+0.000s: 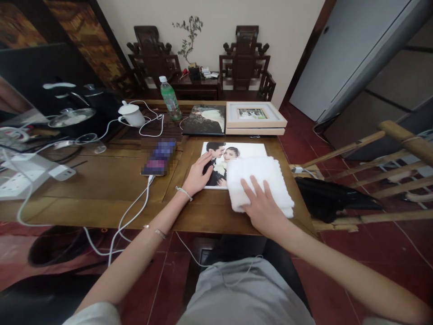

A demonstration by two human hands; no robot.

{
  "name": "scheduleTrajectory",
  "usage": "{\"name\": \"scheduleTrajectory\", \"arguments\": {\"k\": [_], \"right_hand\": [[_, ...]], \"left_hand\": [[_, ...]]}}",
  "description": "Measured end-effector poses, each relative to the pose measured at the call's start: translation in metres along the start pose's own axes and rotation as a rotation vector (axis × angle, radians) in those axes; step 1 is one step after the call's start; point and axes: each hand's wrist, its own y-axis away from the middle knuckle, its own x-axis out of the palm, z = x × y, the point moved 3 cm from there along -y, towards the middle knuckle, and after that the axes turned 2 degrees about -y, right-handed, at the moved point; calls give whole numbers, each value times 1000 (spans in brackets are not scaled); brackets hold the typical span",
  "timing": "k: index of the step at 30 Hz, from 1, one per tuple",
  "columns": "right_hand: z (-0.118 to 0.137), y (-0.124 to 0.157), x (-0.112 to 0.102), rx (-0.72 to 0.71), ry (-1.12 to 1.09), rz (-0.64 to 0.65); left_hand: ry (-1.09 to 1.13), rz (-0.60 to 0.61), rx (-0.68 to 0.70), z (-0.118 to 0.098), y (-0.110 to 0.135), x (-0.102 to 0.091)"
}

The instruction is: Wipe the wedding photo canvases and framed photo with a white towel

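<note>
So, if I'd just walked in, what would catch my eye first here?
Probably the white cloth, bright against the brown table, lying under the person's right grip and covering part of a couple's photo. Next, perhaps, the pale picture frame beyond them, and the white-capped bottle standing farther left.

Brown wooden table [101, 180]. Directly on it, left to right along the near part: power strip [25, 174], clear cup [93, 143], phone [158, 158], photo [219, 167] partly covered by white cloth [262, 167]. Farther back: dark picture [203, 122], beside stacked pale frames [255, 122].
</note>
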Motion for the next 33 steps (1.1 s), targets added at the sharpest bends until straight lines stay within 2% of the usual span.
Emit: {"name": "scheduleTrajectory", "arguments": {"k": [3,6,11,15,19,21,24,30,33], "right_hand": [[10,8,-3,-11,-26,1],[0,-4,-5,13,-54,48],[-41,-56,-2,93,-58,112],[-76,-101,-4,122,-77,69],[-94,-120,-5,172,-78,32],[-92,-116,-3,154,-66,37],[-76,-93,0,117,-43,71],[-19,-20,-3,33,-51,57],[2,1,-7,-3,-78,54]], "left_hand": [[-1,1,1,0,0,0],[3,5,-5,-1,-1,-1],[7,-4,-11,-1,-1,-3],[11,-20,-11,-1,-2,-5],[18,-18,-6,-1,-3,-5],[17,-16,-6,-2,-3,-5],[20,-8,-4,-1,-3,-4],[6,32,2,1,-3,-1],[17,19,1,1,-2,-1]]}}
